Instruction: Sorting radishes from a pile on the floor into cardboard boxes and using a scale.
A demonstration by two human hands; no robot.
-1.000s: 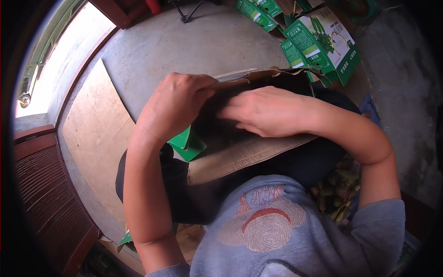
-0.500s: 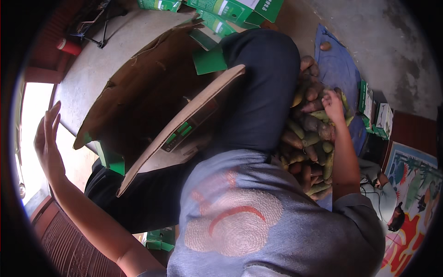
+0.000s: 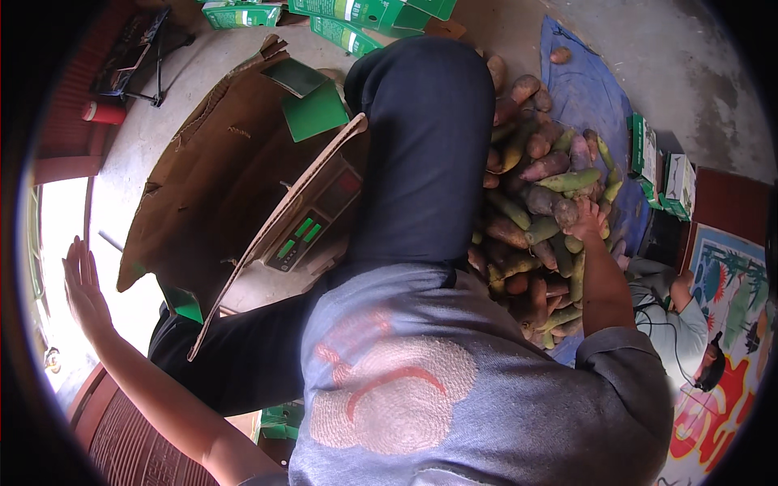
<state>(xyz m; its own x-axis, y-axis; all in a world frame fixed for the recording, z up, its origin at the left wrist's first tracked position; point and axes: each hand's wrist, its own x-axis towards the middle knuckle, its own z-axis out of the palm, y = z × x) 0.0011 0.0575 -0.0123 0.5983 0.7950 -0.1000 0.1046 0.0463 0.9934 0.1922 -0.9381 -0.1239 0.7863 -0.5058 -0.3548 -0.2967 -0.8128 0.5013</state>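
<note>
My left hand (image 3: 86, 292) is raised at the far left, holding nothing. Its fingers are stretched out beside the large open cardboard box (image 3: 203, 154) between my legs. On the right, my right hand (image 3: 590, 220) rests on a pile of long, rounded vegetables (image 3: 519, 235), some brown or purplish and some yellow-green. Its fingers curl at one end of a brown vegetable (image 3: 566, 212); part of that grip is hidden. The pile lies next to my bent right leg, partly on a blue sheet (image 3: 587, 97).
A digital scale (image 3: 301, 235) with a lit green display shows past the box's near flap (image 3: 275, 227). Green cartons (image 3: 356, 12) lie at the top, with more cartons (image 3: 660, 174) at the right. Another person (image 3: 673, 324) is at the far right. A single brown vegetable (image 3: 560, 55) lies on the sheet.
My right hand has come down and nearer on the pile, onto a brown vegetable. My left hand has lowered a little, fingers still stretched. The view has shifted, showing more of the scale.
</note>
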